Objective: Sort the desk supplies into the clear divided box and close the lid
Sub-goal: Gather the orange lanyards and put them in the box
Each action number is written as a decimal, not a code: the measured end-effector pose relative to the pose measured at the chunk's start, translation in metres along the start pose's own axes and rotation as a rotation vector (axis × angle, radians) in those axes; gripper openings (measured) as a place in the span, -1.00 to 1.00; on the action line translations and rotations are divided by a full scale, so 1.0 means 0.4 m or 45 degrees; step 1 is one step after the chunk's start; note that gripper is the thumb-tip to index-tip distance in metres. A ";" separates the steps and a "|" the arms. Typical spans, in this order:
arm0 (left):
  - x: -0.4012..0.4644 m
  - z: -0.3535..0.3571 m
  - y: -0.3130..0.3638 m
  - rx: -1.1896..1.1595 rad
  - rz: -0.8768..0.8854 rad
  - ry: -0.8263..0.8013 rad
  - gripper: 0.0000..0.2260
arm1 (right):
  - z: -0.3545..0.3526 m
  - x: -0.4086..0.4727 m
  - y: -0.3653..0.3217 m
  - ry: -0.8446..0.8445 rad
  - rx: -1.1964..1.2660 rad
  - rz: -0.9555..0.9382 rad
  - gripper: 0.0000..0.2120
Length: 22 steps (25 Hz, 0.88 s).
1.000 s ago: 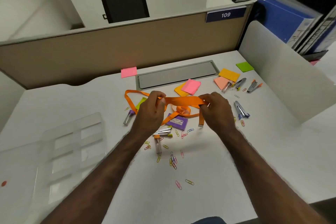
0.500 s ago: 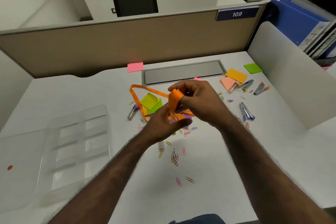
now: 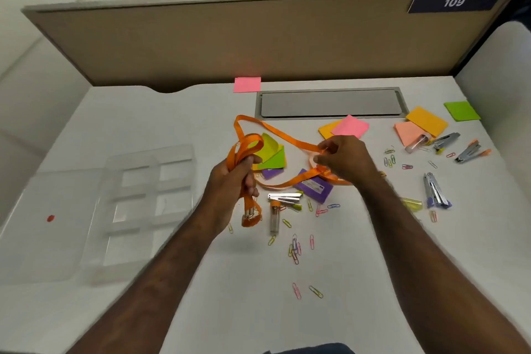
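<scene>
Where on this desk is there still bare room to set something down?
Bare desk lies near the front edge, below the two lone paper clips, and at the back left between the clear divided box and the partition. It is crowded around the orange lanyard, the sticky notes and the staplers on the right.

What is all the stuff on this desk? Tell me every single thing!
lanyard: one, orange, mid-desk, held in both hands
divided box: one, clear, open, on the left
lid: one, clear, flat, left of the box
sticky notes: several pads, pink, orange, green, yellow, far side
paper clips: many, mixed colours, scattered near the middle and right
staplers: a few small ones, silver with coloured trim, right side
purple box: one, under the lanyard
clear tubes: two, coloured caps
desk panel: one, grey, far side
left hand: closed around gathered lanyard loops
right hand: pinching the strap
</scene>
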<state>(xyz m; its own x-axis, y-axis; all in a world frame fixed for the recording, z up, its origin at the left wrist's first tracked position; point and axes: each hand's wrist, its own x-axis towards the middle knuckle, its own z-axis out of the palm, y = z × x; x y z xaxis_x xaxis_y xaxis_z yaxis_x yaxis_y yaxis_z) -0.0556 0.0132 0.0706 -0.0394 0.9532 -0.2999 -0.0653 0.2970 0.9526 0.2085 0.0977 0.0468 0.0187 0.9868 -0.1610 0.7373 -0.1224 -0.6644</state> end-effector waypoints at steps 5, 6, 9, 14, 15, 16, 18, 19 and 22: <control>0.006 -0.061 -0.022 -0.090 0.015 0.067 -0.72 | 0.106 0.051 0.078 -0.172 -0.481 0.143 -0.78; 0.008 -0.068 -0.027 -0.082 0.013 0.076 -0.70 | 0.118 0.053 0.080 -0.156 -0.493 0.149 -0.81; 0.012 -0.073 -0.037 -0.074 0.008 0.066 -0.66 | 0.137 0.056 0.080 -0.089 -0.482 0.112 -0.83; 0.007 -0.071 -0.035 -0.099 -0.017 0.029 -0.65 | 0.088 0.038 0.052 0.034 -0.370 -0.011 -0.77; 0.004 -0.072 -0.030 -0.101 -0.019 0.026 -0.67 | 0.068 0.029 0.034 0.100 -0.326 -0.054 -0.77; 0.001 -0.072 -0.024 -0.105 -0.018 0.027 -0.68 | 0.049 0.020 0.013 0.164 -0.277 -0.108 -0.78; -0.005 -0.069 -0.007 -0.107 0.001 0.035 -0.73 | 0.002 -0.002 -0.038 0.249 -0.162 -0.228 -0.79; -0.009 -0.066 0.004 -0.104 0.019 0.038 -0.75 | -0.023 -0.016 -0.069 0.266 -0.108 -0.281 -0.80; -0.025 -0.062 0.036 -0.054 0.114 0.009 -0.74 | -0.103 -0.073 -0.170 0.318 -0.053 -0.494 -0.88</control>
<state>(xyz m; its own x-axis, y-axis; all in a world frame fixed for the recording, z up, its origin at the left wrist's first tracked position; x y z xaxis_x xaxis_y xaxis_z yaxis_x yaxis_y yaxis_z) -0.0809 0.0066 0.0861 -0.0542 0.9754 -0.2138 -0.1034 0.2075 0.9728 0.1856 0.0815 0.1266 -0.1058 0.9548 0.2777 0.7481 0.2604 -0.6104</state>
